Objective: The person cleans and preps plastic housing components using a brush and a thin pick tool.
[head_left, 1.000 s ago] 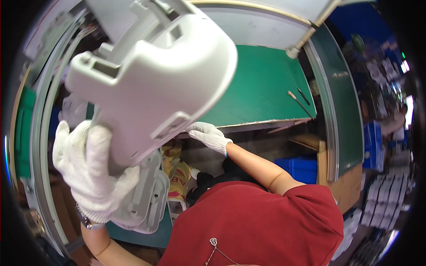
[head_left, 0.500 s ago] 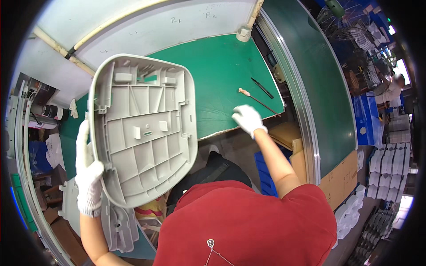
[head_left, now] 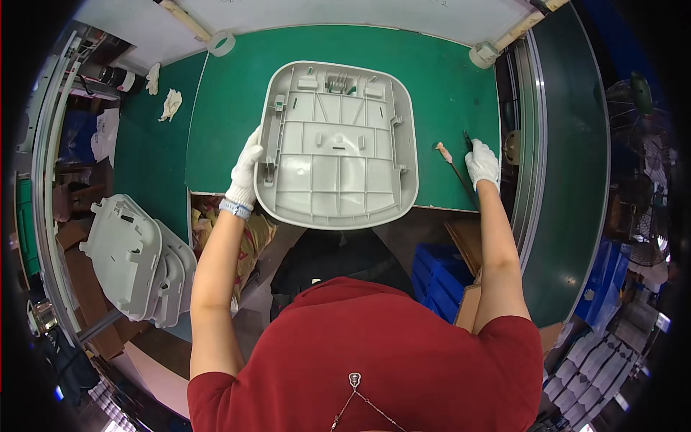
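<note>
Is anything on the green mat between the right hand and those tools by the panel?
Nothing visible. The right hand already rests at the thin tools on the green mat, beside the grey panel.

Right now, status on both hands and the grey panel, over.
Left hand grips grey panel at its left edge, ribbed side up on green mat. Right hand on thin tools at mat's right edge. Nothing blocking.

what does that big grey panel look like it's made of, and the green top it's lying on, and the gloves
Grey panel: likely moulded plastic, matt, given its grid of raised ribs and clips. Green top: seemingly a rubbery or vinyl mat, smooth with a dull sheen. Gloves on the left hand and right hand: white knitted fabric, probably cotton.
</note>
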Tool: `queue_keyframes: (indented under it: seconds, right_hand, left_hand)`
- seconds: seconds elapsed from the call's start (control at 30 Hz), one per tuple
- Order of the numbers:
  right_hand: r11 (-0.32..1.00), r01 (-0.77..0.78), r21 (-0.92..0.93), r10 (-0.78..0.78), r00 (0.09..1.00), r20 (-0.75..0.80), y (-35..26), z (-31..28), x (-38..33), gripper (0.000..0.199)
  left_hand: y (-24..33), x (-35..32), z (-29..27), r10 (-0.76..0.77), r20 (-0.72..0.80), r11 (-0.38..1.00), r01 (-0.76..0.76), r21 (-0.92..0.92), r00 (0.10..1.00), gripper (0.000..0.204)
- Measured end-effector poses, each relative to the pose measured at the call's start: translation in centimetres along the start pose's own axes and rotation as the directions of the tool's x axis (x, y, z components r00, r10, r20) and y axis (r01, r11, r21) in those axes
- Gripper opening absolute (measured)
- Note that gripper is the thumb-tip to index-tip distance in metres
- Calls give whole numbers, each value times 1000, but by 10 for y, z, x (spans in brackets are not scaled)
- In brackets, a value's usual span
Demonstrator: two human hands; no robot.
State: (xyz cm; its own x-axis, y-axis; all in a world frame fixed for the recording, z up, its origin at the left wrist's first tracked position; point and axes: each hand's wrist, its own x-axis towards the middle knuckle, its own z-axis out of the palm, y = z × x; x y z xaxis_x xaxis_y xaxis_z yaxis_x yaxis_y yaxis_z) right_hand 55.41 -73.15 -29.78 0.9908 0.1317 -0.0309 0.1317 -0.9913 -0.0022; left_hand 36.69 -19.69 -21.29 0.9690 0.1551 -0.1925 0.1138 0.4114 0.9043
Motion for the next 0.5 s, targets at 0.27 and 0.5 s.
queue_keyframes:
  seconds: [0.27,0.5]
  right_hand:
    - [-86,-383,920,-179,914,364,-135,-111,-59,42]
    - [-227,-644,731,-703,628,335,-246,-105,-120,45]
  left_hand:
    - [13,-3,39,444,41,93,-92,991,895,57]
    - [-21,-23,117,-131,79,975,114,190,988,24]
